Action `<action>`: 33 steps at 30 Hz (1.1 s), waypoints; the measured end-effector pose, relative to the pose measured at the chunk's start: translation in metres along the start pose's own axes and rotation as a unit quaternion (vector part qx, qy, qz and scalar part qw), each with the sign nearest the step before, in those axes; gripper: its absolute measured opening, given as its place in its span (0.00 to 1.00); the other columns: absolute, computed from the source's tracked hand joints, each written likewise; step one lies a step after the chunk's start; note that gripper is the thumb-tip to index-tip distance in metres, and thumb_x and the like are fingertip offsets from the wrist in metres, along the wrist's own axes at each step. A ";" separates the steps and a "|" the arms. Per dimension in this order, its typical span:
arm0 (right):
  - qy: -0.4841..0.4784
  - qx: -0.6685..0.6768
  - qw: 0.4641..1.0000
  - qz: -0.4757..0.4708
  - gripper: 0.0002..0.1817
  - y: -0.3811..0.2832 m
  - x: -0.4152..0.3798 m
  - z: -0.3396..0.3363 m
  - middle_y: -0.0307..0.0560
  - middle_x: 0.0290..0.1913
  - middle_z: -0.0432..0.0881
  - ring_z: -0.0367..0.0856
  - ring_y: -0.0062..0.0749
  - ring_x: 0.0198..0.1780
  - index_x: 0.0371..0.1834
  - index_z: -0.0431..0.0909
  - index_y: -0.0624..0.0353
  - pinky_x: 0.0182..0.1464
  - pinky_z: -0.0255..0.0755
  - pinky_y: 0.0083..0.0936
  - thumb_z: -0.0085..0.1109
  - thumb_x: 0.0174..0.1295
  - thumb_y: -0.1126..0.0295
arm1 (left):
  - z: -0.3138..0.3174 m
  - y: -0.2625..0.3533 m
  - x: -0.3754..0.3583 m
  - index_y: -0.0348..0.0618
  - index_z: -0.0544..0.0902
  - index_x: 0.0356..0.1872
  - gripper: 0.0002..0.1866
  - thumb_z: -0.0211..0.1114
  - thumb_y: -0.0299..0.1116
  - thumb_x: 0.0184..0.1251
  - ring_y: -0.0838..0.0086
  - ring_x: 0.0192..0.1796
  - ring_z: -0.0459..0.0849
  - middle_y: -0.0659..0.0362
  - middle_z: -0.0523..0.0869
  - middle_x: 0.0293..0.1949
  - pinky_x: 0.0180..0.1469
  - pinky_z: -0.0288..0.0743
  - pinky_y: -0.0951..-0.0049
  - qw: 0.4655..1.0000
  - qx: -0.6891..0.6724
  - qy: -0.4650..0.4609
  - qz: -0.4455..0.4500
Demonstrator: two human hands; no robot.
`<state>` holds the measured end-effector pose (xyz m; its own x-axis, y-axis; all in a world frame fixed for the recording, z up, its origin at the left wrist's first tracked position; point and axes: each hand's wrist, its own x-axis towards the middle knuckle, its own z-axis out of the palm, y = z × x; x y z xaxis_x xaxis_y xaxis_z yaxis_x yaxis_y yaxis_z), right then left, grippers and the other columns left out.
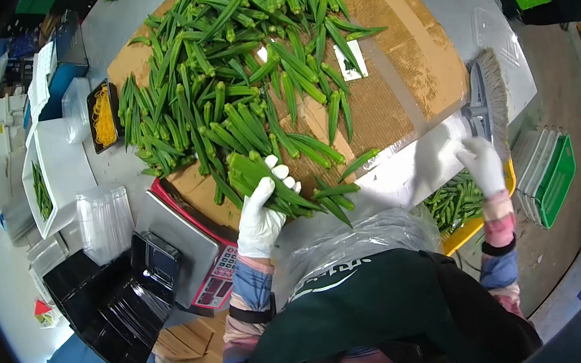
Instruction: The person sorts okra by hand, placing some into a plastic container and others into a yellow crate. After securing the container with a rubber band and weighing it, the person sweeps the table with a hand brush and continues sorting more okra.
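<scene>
My left hand, in a white glove, is closed around a bunch of green okra at the near edge of the cardboard. Several loose okra pods lie beside that hand. My right hand, also gloved in white, is above the side of a yellow crate that holds more okra. Its fingers look slightly apart, with nothing visible in them. A large okra heap covers much of the cardboard sheet ahead.
A brush lies at the table's right edge. On the left are a scale, black trays, clear plastic containers, a tray of rubber bands and a white bin. Green crates stand on the right.
</scene>
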<state>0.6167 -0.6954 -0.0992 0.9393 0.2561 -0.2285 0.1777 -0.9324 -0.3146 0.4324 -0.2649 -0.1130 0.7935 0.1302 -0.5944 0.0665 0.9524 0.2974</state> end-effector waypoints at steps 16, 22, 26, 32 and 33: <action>-0.198 0.532 0.820 0.075 0.12 -0.185 0.069 0.106 0.36 0.26 0.81 0.76 0.22 0.26 0.35 0.84 0.60 0.33 0.72 0.25 0.63 0.67 0.61 | 0.001 -0.006 -0.032 0.38 0.73 0.66 0.24 0.65 0.27 0.71 0.62 0.50 0.86 0.51 0.85 0.53 0.60 0.81 0.52 1.000 -0.002 0.009 0.018; -0.317 0.822 0.457 0.121 0.14 -0.160 0.035 0.079 0.31 0.22 0.59 0.59 0.21 0.22 0.33 0.71 0.51 0.30 0.58 0.22 0.47 0.78 0.59 | 0.002 -0.014 -0.033 0.38 0.73 0.66 0.24 0.65 0.27 0.71 0.62 0.50 0.87 0.51 0.85 0.53 0.60 0.81 0.52 1.000 0.008 -0.009 0.003; -0.353 0.851 0.379 0.092 0.13 -0.145 0.015 0.076 0.32 0.24 0.62 0.59 0.21 0.24 0.33 0.70 0.51 0.31 0.59 0.24 0.50 0.76 0.59 | 0.007 -0.017 -0.035 0.38 0.73 0.66 0.24 0.66 0.28 0.71 0.62 0.50 0.87 0.51 0.85 0.53 0.60 0.81 0.52 1.000 0.016 -0.024 0.001; -0.322 0.456 0.824 0.093 0.15 -0.046 -0.031 0.034 0.37 0.22 0.78 0.73 0.23 0.24 0.31 0.83 0.57 0.29 0.68 0.25 0.59 0.71 0.58 | -0.001 -0.003 -0.048 0.39 0.73 0.66 0.24 0.65 0.28 0.72 0.62 0.50 0.87 0.52 0.86 0.53 0.60 0.81 0.53 0.999 0.010 -0.010 0.030; -0.335 0.313 0.882 0.114 0.16 -0.025 -0.034 0.024 0.39 0.23 0.82 0.76 0.23 0.24 0.29 0.85 0.59 0.29 0.70 0.26 0.63 0.68 0.58 | -0.005 0.002 -0.051 0.39 0.73 0.66 0.23 0.65 0.28 0.72 0.62 0.50 0.87 0.52 0.86 0.52 0.60 0.81 0.53 0.999 0.005 -0.007 0.042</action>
<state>0.5728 -0.6744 -0.1055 0.5089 0.3692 -0.7776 -0.3864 -0.7093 -0.5896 0.3896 -0.2682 -0.0858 0.8051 0.2060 -0.5562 0.0053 0.9352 0.3540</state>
